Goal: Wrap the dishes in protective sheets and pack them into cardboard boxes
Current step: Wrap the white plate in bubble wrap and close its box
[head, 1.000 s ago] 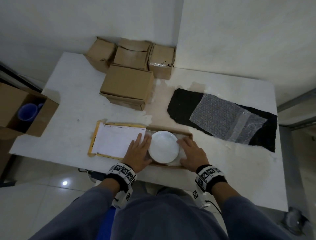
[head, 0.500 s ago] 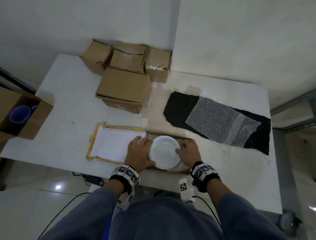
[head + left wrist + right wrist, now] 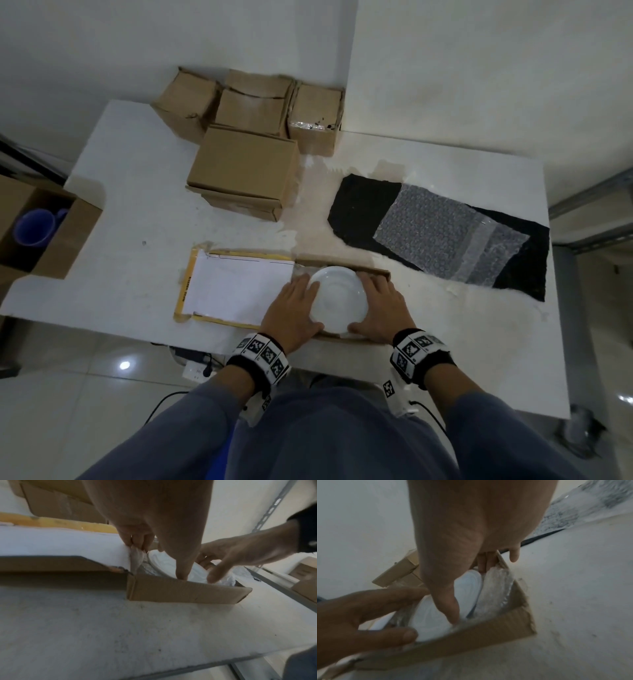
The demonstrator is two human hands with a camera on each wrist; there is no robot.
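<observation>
Dim, greyish indoor light, small glare spots on the glossy floor (image 3: 124, 365), wide-angle bending at the head view's edges, both wrist views soft, blurred and noisy

The saucer (image 3: 339, 299) sits in the open box (image 3: 376, 274) on bubble wrap (image 3: 493, 592), between the fingers of the left hand (image 3: 291, 317) and the right hand (image 3: 382, 313) — thumbs at its near edge. Left of the left fingers lies the box's lid (image 3: 236, 291). Beyond the fingertips stand closed boxes (image 3: 245, 171); right of the right fingers, a bubble sheet (image 3: 442, 240) lies on a cloth (image 3: 363, 205). Far left, a mug (image 3: 36, 228) sits in another box (image 3: 68, 240).
</observation>
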